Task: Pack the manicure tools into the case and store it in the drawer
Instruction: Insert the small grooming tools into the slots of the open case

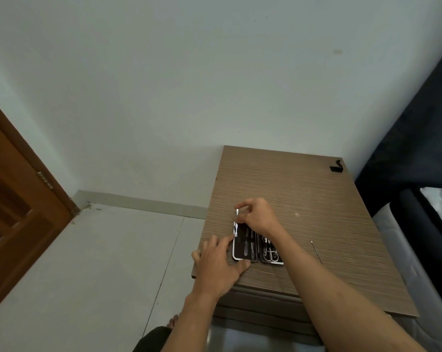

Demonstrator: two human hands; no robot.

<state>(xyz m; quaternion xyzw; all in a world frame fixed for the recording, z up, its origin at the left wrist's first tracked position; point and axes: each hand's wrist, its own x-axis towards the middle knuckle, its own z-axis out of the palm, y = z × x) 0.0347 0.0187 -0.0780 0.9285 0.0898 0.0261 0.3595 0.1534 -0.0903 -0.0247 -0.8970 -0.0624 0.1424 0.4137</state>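
Observation:
A black manicure case [255,246] lies open on the wooden bedside cabinet [316,199], near its front left corner. Several metal tools sit in its left half and small scissors in its right half. My right hand [256,215] pinches a thin metal tool [236,221] upright over the far left edge of the case. My left hand [219,262] rests flat against the case's left side, fingers touching its edge. A thin metal stick with a white tip [316,252] lies loose on the cabinet top to the right of the case.
A small black object [336,166] sits at the cabinet's far right corner. A dark bed [417,199] stands on the right, a wooden door [16,199] on the left, pale floor tiles [100,262] between. The cabinet's drawer fronts [260,311] show below its front edge.

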